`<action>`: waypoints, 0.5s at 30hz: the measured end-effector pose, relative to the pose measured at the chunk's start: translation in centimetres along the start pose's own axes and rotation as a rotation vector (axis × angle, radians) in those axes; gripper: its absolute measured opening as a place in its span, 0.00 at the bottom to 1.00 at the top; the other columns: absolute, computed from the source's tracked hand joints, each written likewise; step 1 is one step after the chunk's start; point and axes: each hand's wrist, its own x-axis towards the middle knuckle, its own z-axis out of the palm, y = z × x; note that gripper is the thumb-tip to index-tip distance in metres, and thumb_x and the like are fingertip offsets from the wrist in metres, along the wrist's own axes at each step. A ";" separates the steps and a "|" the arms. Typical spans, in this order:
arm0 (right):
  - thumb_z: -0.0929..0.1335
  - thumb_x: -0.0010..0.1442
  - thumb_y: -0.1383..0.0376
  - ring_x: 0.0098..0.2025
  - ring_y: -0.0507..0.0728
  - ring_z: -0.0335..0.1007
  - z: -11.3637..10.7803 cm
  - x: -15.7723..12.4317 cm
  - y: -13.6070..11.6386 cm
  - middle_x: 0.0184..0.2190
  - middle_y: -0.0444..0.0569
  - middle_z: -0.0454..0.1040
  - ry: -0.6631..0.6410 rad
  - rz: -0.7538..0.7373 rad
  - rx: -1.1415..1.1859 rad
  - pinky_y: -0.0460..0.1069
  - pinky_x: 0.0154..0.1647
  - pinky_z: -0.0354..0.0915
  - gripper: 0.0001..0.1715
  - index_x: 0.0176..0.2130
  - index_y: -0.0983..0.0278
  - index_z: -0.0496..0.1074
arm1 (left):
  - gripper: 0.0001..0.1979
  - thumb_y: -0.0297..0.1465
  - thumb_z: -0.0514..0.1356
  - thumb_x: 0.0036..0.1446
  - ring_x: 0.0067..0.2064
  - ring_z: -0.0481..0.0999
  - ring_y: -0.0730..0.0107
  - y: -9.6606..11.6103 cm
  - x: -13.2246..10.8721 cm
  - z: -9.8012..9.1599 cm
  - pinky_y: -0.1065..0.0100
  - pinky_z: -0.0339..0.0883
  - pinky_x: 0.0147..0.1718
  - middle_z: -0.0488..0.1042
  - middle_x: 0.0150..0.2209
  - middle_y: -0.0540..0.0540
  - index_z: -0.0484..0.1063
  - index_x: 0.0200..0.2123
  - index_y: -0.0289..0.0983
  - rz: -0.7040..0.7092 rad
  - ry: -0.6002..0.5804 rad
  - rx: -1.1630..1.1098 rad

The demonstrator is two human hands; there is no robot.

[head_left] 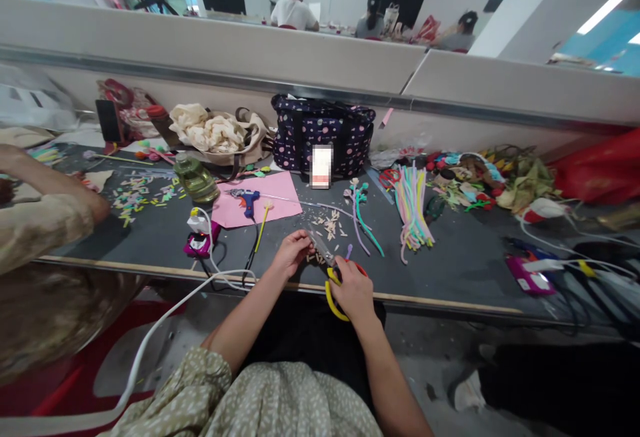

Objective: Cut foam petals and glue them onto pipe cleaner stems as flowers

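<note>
My right hand (354,288) is wrapped around scissors (335,297) with yellow and red handles, just over the table's front edge. A greyish, shiny length, probably the blades, reaches from them toward my left hand. The fingers of my left hand (294,252) are pinched together beside that tip; whatever they hold is too small to make out. Under and beyond my hands lie many small cream-coloured pieces (331,225). Past them, purple and teal fuzzy stems (363,213) with small heads rest on the dark table (395,277).
A blue glue gun (249,202) lies on pink paper (280,200). Nearby stand a bottle of yellowish liquid (197,180) and a patterned dark bag (323,133). Pastel fuzzy stems (414,207) lie bundled right. A white cable (165,317) crosses the front edge; a co-worker's arm (55,190) is left.
</note>
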 end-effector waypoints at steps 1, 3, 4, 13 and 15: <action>0.66 0.56 0.63 0.38 0.53 0.68 0.0 0.0 0.0 0.41 0.47 0.71 0.001 -0.001 -0.001 0.45 0.34 0.56 0.25 0.53 0.58 0.62 | 0.16 0.29 0.71 0.36 0.22 0.70 0.78 0.0 0.0 0.0 0.73 0.67 0.27 0.70 0.21 0.52 0.66 0.26 0.33 -0.003 0.000 -0.004; 0.66 0.56 0.63 0.37 0.53 0.68 0.0 0.0 0.0 0.40 0.47 0.71 0.007 -0.005 -0.005 0.45 0.34 0.56 0.24 0.53 0.58 0.63 | 0.16 0.29 0.71 0.37 0.22 0.70 0.78 -0.1 0.0 0.0 0.74 0.67 0.27 0.69 0.21 0.52 0.67 0.27 0.33 -0.005 -0.002 -0.012; 0.65 0.56 0.64 0.37 0.53 0.68 0.1 0.0 0.0 0.40 0.47 0.71 0.010 -0.006 -0.006 0.45 0.33 0.56 0.23 0.52 0.59 0.63 | 0.16 0.29 0.71 0.37 0.22 0.70 0.78 -0.1 0.0 0.1 0.74 0.67 0.27 0.69 0.21 0.52 0.67 0.27 0.33 -0.005 -0.002 -0.016; 0.65 0.56 0.65 0.35 0.53 0.68 0.6 0.1 0.2 0.37 0.46 0.72 0.008 -0.003 0.025 0.45 0.33 0.55 0.21 0.51 0.59 0.64 | 0.17 0.29 0.72 0.35 0.22 0.69 0.78 -0.1 0.0 0.3 0.73 0.67 0.28 0.69 0.21 0.52 0.67 0.27 0.33 -0.021 0.021 -0.017; 0.64 0.56 0.65 0.34 0.52 0.68 0.6 0.1 0.2 0.36 0.45 0.72 0.002 -0.005 0.032 0.45 0.32 0.54 0.20 0.50 0.58 0.65 | 0.17 0.29 0.72 0.35 0.22 0.70 0.78 -0.1 0.0 0.2 0.73 0.68 0.28 0.69 0.21 0.52 0.68 0.27 0.33 -0.017 0.018 -0.020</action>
